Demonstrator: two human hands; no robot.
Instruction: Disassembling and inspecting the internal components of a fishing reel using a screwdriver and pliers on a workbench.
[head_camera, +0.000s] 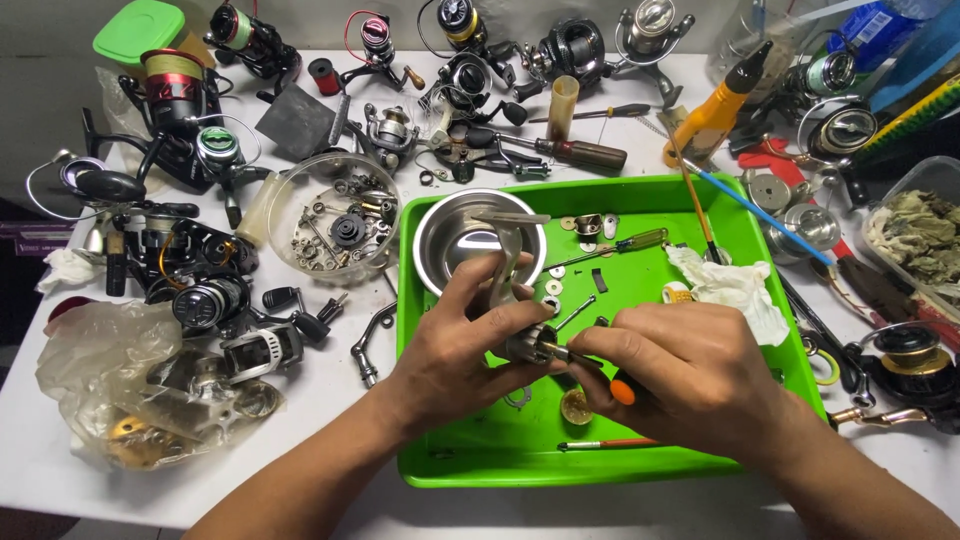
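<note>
Hands: two, left hand (455, 345) and right hand (690, 375), both over the green tray (760, 260)
Green trays: one
Steel bowls: one (450, 235), in the tray
Clear round dishes of small parts: one (300, 215), left of the tray
Screwdrivers: three seen; yellow-handled (625, 243) in the tray, brown-handled (575, 153) and black-handled (610, 112) behind it
Orange squeeze bottles: one (712, 120)
Green-lidded tubs: one (140, 30)
White rags: one (735, 290), on the tray's right side
Fishing reels: many across the table; exact count cannot be told
</note>
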